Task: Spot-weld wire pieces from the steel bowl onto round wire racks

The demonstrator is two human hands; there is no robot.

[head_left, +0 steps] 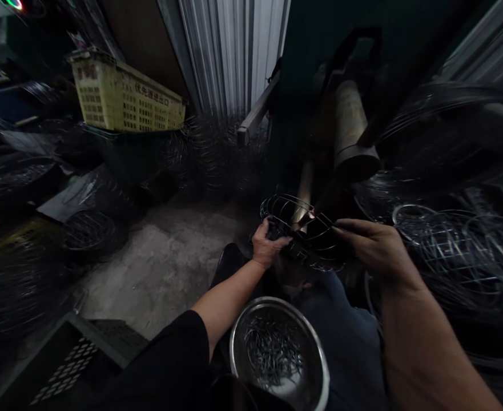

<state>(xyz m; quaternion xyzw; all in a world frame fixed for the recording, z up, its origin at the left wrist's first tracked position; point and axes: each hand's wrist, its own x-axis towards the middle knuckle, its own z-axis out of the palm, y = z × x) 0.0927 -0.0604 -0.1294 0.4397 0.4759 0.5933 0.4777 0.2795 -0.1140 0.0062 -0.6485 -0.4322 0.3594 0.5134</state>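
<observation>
A round wire basket [325,231] is held around the lower electrode-like metal bar [305,197] of a machine. My left hand [268,245] is closed on the basket's left rim. At its right side, my right hand [373,245] has its fingers pinched together close to the wires; whatever lies between the fingertips is too dark to make out. Below my hands, a steel bowl [237,337] sits at my lap with many short bent wire pieces [272,351] in it.
A thick metal cylinder [351,120] juts from the dark machine above the basket. Piled wire frames [461,245] lie on the right. A yellow crate [148,108] stands back left, a green crate [80,348] at front left. Concrete floor [157,262] shows between.
</observation>
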